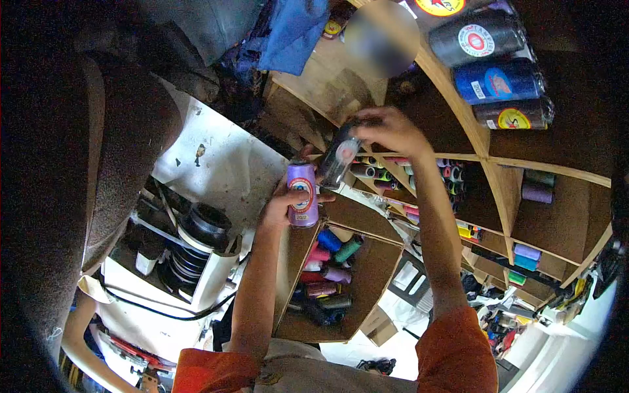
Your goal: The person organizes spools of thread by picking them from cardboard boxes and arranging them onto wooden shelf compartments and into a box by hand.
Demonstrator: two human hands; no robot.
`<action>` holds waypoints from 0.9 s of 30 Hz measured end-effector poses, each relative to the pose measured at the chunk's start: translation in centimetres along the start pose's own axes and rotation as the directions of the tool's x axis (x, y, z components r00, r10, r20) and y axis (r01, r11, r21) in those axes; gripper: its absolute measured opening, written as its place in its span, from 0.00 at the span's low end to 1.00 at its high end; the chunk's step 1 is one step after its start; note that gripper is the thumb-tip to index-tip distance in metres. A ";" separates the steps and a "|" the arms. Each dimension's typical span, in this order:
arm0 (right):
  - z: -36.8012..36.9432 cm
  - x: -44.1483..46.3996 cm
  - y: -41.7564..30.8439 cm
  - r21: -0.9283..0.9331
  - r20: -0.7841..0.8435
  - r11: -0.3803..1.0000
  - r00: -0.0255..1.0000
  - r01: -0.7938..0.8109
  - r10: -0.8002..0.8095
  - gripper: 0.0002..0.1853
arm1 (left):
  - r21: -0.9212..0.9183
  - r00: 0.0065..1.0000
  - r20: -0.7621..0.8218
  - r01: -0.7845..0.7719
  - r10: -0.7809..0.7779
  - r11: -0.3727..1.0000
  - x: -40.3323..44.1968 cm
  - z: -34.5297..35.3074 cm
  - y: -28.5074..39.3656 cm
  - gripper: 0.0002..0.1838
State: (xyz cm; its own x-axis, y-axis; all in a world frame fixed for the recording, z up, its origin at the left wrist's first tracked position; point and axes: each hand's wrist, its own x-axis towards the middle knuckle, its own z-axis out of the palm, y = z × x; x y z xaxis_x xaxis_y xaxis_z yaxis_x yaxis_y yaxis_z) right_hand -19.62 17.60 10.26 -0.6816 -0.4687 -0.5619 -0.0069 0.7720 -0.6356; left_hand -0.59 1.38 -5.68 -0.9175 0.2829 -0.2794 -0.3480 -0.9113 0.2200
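My left hand point(283, 206) is wrapped round a purple thread spool point(302, 196) with a red and white round label, held upright. Higher and to the right, my right hand point(393, 131) grips the top of a black thread spool point(340, 157) in clear wrap, tilted, its label smeared by motion. The lower end of the black spool is close beside the purple one; whether they touch I cannot tell.
Below my hands stands an open cardboard box point(363, 308) with several coloured spools. Wooden shelves point(501, 190) with more spools fill the right. At left are a white surface point(216, 147) and a machine with black discs point(187, 265).
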 end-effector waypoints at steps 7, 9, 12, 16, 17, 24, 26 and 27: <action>-9.5 9.5 13.2 -0.351 -0.703 0.935 0.648 0.044 -0.294 0.23 | -0.013 0.981 0.191 -0.039 0.041 0.999 0.9 2.2 1.6 0.55; -10.4 11.0 13.7 -0.445 -0.730 0.875 0.643 -0.188 -0.233 0.24 | -0.023 0.980 0.194 -0.046 0.050 0.999 1.0 2.1 1.5 0.56; -11.2 12.8 14.3 -0.497 -0.734 0.813 0.647 -0.304 -0.207 0.24 | -0.032 0.981 0.185 -0.047 0.052 0.998 0.8 2.5 1.6 0.56; -11.5 13.9 14.4 -0.515 -0.736 0.782 0.648 -0.350 -0.195 0.24 | -0.033 0.978 0.194 -0.073 0.078 0.997 0.9 2.2 1.3 0.53; -11.5 13.9 14.5 -0.519 -0.737 0.776 0.648 -0.358 -0.193 0.24 | -0.031 0.978 0.191 -0.076 0.080 0.997 0.9 2.1 1.3 0.53; -11.0 13.3 14.6 -0.528 -0.735 0.749 0.658 -0.400 -0.166 0.25 | -0.018 0.980 0.184 -0.069 0.071 0.997 0.8 2.0 1.2 0.54; -10.9 13.0 14.5 -0.533 -0.733 0.739 0.661 -0.412 -0.161 0.25 | -0.016 0.978 0.194 -0.074 0.076 0.997 1.1 2.0 1.2 0.54; -10.8 12.8 14.5 -0.531 -0.734 0.738 0.662 -0.417 -0.154 0.26 | -0.018 0.977 0.197 -0.074 0.076 0.997 1.0 2.1 1.2 0.53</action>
State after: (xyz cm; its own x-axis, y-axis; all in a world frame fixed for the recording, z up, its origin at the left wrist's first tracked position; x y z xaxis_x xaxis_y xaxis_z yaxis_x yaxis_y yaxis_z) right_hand -36.32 27.43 -0.47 -0.9868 -0.1143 0.1144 -0.1097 0.9929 0.0464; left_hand -2.37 1.19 -3.74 -0.9612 0.2663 -0.0724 -0.2758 -0.9349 0.2234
